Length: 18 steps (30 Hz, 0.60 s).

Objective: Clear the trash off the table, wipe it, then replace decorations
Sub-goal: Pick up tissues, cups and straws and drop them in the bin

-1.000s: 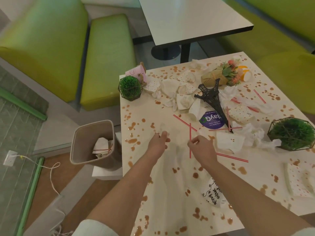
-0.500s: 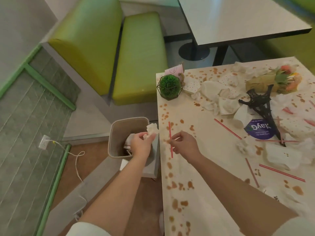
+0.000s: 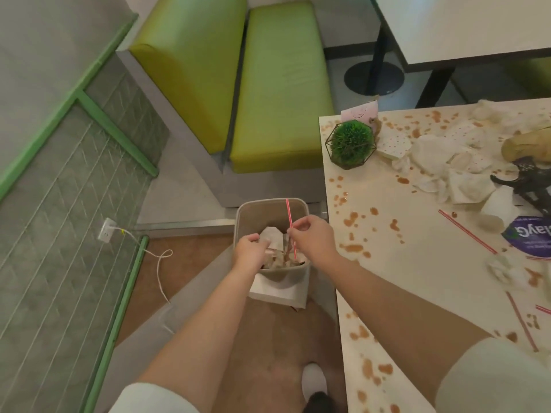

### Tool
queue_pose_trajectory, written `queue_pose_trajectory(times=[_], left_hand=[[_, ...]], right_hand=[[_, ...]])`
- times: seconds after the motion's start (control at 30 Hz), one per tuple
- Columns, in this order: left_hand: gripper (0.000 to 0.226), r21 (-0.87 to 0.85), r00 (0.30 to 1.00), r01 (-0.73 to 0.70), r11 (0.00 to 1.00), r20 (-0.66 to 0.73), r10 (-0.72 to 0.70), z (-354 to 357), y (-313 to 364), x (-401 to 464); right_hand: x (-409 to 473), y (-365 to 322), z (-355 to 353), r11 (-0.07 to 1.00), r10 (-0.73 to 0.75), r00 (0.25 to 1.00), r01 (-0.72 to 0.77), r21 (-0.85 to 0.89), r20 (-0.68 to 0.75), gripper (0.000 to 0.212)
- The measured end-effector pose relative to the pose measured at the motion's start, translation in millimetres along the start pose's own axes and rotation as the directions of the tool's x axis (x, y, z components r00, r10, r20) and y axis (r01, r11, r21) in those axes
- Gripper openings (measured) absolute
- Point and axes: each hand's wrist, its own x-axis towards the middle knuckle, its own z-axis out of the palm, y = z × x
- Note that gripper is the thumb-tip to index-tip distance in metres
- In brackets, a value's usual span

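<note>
The beige trash bin (image 3: 269, 201) stands on the floor by the table's left edge, with paper inside. My left hand (image 3: 249, 253) is down in its mouth, fingers closed at the edge of a white napkin (image 3: 272, 238). My right hand (image 3: 313, 236) pinches a red straw (image 3: 288, 220) upright over the bin. The stained table (image 3: 402, 263) holds crumpled napkins (image 3: 441, 162), more red straws (image 3: 465, 231), a paper cup (image 3: 498, 208), a green ball plant (image 3: 350, 144), a black tower model (image 3: 530, 186) and a pink card (image 3: 360, 110).
A green bench seat (image 3: 280, 84) stands beyond the bin. A second table (image 3: 465, 22) is at the top right. A wall socket with a white cable (image 3: 106, 231) lies at the left. My shoe (image 3: 311, 380) is on the brown floor below the bin.
Both hands left the table and swung left over the bin. The left carried a crumpled napkin down into the bin's mouth. The right lifted a red straw off the table.
</note>
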Motion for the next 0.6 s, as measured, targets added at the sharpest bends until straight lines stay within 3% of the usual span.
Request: queue_pose_trajectory(times=[0.1, 0.2, 0.37, 0.6], left_hand=[[0.029, -0.004, 1.000, -0.019, 1.000, -0.003, 0.019, -1, -1, 1], [0.023, -0.001, 0.999, -0.044, 0.999, 0.013, 0.044, 4, 0, -5], [0.006, 0.031, 0.993, -0.091, 0.995, 0.072, 0.089, 24, 6, -19], [0.021, 0.053, 0.953, -0.221, 0.974, 0.224, 0.204, 82, 18, -66]], right_hand=[[7, 2, 10, 0.998, 0.054, 0.998, -0.054, 0.029, 0.016, 0.005], [9, 10, 10, 0.991, 0.134, 0.988, -0.133, -0.024, 0.073, 0.026], [-1, 26, -15, 0.997, 0.075, 0.997, -0.074, -0.033, 0.008, 0.017], [-38, 53, -98, 0.988, 0.089, 0.986, -0.069, 0.141, -0.140, 0.015]])
